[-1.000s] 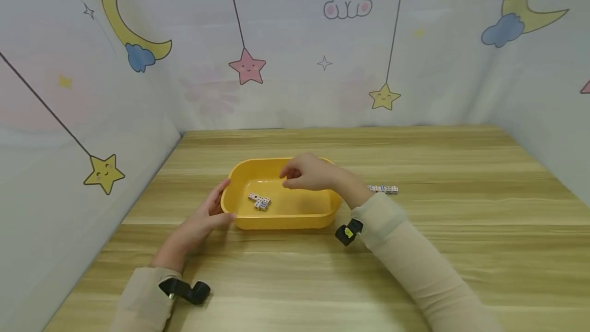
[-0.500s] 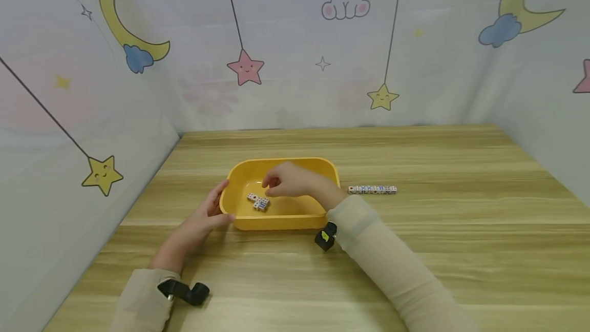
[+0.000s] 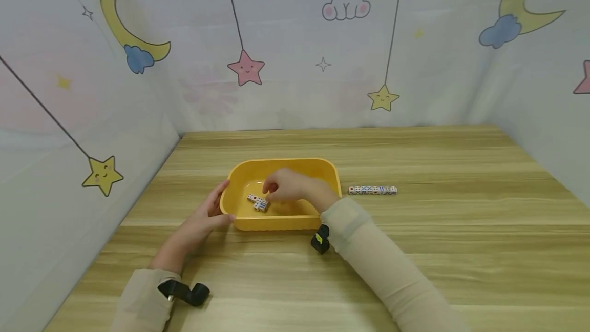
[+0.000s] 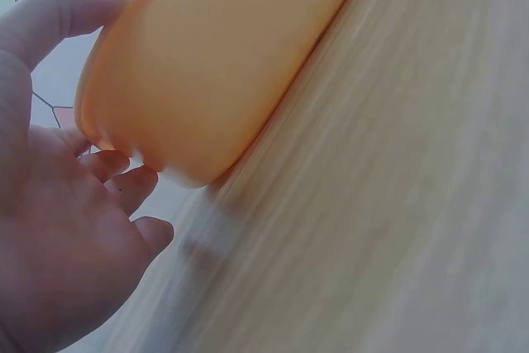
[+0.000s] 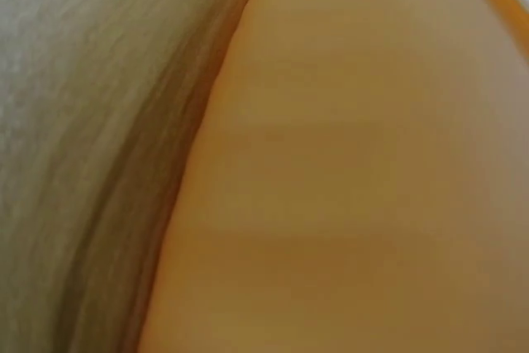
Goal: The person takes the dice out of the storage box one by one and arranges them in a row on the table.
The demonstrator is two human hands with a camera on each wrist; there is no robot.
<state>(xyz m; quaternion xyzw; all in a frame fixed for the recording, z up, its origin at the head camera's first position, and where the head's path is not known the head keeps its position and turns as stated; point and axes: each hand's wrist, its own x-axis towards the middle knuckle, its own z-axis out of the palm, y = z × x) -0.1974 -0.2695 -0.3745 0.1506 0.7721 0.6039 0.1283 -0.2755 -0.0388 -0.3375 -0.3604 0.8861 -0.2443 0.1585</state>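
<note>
Lying near right grip (image 3: pixel 289 186) — dice (image 3: pixel 261 204).

Wood-grain tbl (image 3: pixel 461 240), pale backdrop (image 3: pixel 295 104) behind — pink star (image 3: pixel 246 68), yel. moons (image 3: pixel 117 19) w/ blue clouds (image 3: pixel 138 59)

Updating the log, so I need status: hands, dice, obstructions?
Left hand holding yellow basin at left end. Right hand inside, by dice cluster; contact unclear. Dice row outside, right of basin. No obstruction seen.

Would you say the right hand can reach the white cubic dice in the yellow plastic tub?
Probably yes: the right hand is over the open yellow plastic tub, fingers near the white cubic dice, with nothing visible between.
</note>
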